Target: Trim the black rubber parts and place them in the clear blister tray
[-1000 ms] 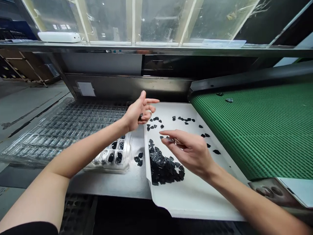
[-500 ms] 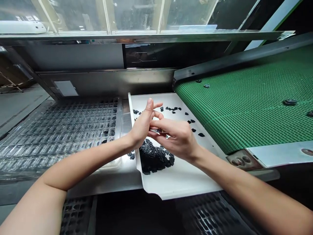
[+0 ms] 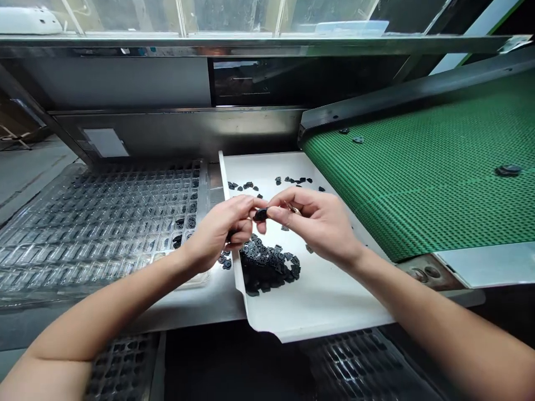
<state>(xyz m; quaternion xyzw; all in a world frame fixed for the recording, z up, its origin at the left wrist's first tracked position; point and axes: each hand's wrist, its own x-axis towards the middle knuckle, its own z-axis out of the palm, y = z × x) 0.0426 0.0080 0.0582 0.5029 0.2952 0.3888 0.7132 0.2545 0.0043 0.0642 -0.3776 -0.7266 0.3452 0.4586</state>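
Note:
Over the white tray point(image 3: 330, 301), my left hand point(image 3: 221, 228) is closed on a small black plastic part point(image 3: 261, 214). Another dark piece point(image 3: 230, 235) shows between its curled fingers. My right hand point(image 3: 320, 223) meets it from the other side, thumb and forefinger pinched at the same part's edge. A small shiny metal item point(image 3: 292, 208), too small to name, shows within the right fingers. Below the hands lies a heap of similar black parts point(image 3: 267, 267), many with round ring patterns. More loose parts point(image 3: 298, 180) are scattered over the tray's far side.
Stacked clear plastic trays point(image 3: 125, 217) stand at the left, with black parts in some right-hand pockets. A green conveyor belt point(image 3: 426, 184) slopes up at the right, carrying a few black parts point(image 3: 507, 170). A metal ledge point(image 3: 251, 47) crosses above.
My left hand has turned from upright to palm-down, and its fingers now meet the right hand's at a black part that has come into sight. The view has shifted slightly.

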